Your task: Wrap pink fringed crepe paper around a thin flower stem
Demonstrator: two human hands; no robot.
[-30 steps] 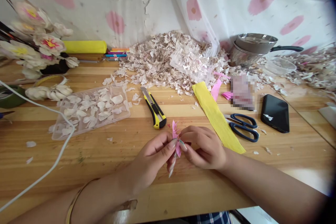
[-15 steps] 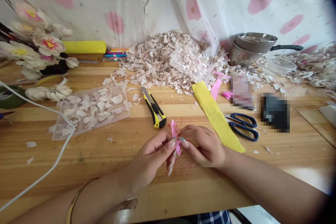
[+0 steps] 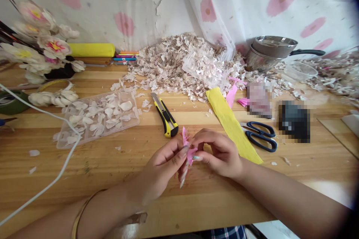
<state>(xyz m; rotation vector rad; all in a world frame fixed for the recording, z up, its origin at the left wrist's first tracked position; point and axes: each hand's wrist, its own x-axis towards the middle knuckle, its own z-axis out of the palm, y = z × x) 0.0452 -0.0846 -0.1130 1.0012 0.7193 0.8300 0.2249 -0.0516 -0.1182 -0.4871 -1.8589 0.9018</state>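
A small strip of pink crepe paper (image 3: 191, 154), its upper end cut into a fringe, is pinched between the thumb and fingers of my left hand (image 3: 168, 162) above the front of the table. My right hand (image 3: 218, 153) meets it from the other side, thumb and fingertips at the strip's edge, closed on the paper. The fingers partly cover the strip. Just beyond my hands lies a yellow and black utility knife (image 3: 165, 115) with its blade out. To the right, a yellow crepe paper strip (image 3: 234, 125) lies beside dark blue scissors (image 3: 260, 136).
A clear compartment tray (image 3: 131, 122) of white petals sits at left, crossed by a white cable (image 3: 63, 164). Behind are a large heap of dried petals (image 3: 168, 63), stacked metal pans (image 3: 272, 50) and artificial flowers (image 3: 53, 46). Pink paper scraps (image 3: 231, 95) lie near the heap.
My right thumb has shifted down and the right fingers have opened slightly around the paper; the strip's lower part now spreads toward the right. My left hand keeps its pinch.
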